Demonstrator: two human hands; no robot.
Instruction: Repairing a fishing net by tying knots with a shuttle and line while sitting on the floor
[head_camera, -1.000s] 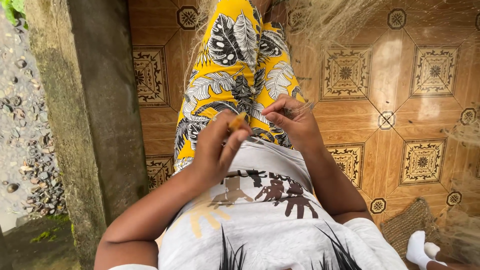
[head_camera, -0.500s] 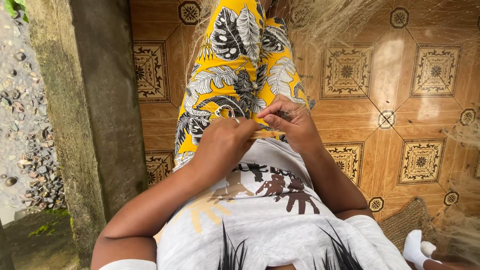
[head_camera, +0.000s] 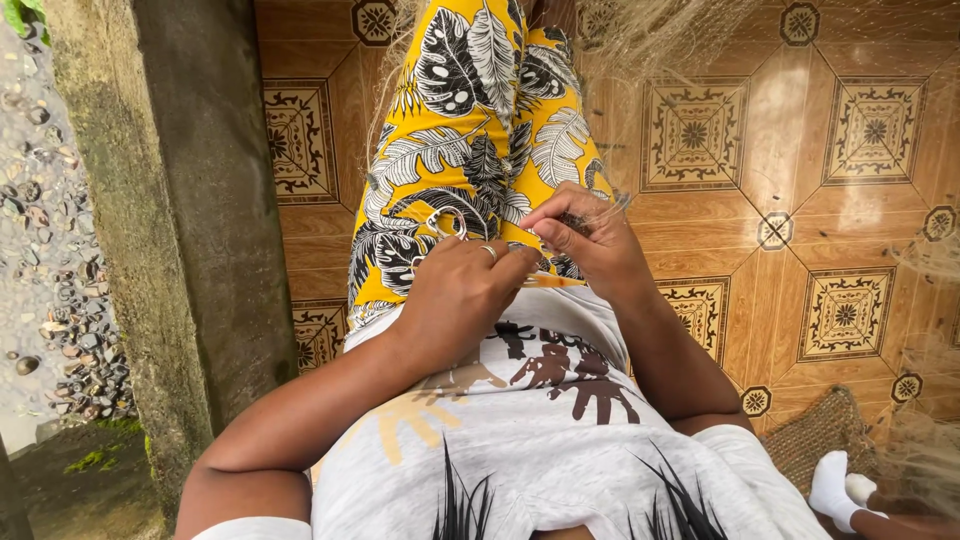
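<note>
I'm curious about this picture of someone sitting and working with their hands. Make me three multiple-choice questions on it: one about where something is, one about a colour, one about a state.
1. Where is the concrete post?
A. On the person's left
B. On the person's right
C. Behind the white sock

2. What is the ground colour of the leaf-patterned trousers?
A. Blue
B. Yellow
C. Red

3. How do the two hands stand?
A. Far apart, flat on the floor
B. Close together over the lap, fingers pinching fine pale thread
C. Both behind the back

Answers:
1 A: the concrete post rises at the left, beside the tiled floor.
2 B: the trousers are yellow with black and white leaves.
3 B: the left hand and right hand meet over the lap, with the fine pale thread at the right fingers.
</note>
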